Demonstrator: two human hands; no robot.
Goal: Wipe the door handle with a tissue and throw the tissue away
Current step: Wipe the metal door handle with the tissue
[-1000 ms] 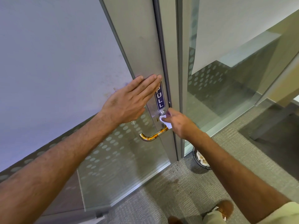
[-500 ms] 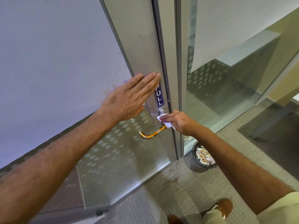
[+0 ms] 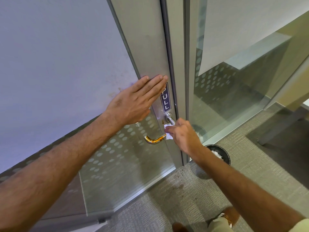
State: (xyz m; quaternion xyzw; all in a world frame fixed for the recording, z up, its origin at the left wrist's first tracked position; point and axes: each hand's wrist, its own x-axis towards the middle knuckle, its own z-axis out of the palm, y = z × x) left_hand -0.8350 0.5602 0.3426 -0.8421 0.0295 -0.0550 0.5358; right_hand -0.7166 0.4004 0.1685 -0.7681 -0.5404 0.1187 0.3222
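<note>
A metal lever door handle (image 3: 154,139) sticks out from the door's grey frame, its free end stained orange-brown. My right hand (image 3: 183,135) pinches a small white tissue (image 3: 168,131) against the handle's shaft, just below the silver base near the lock. My left hand (image 3: 135,101) lies flat with fingers together on the door frame, above and left of the handle, partly covering a blue PULL sticker (image 3: 165,99). A black bin (image 3: 220,155) with crumpled white tissues stands on the floor right of the door.
The frosted glass door (image 3: 58,64) fills the left. A fixed glass panel (image 3: 234,81) stands to the right of the frame. Grey carpet (image 3: 167,206) lies underfoot, with my brown shoe (image 3: 231,215) at the bottom edge.
My right hand has slid the tissue down the handle from its base toward the bend. The silver base now shows. My left hand stays pressed on the frame.
</note>
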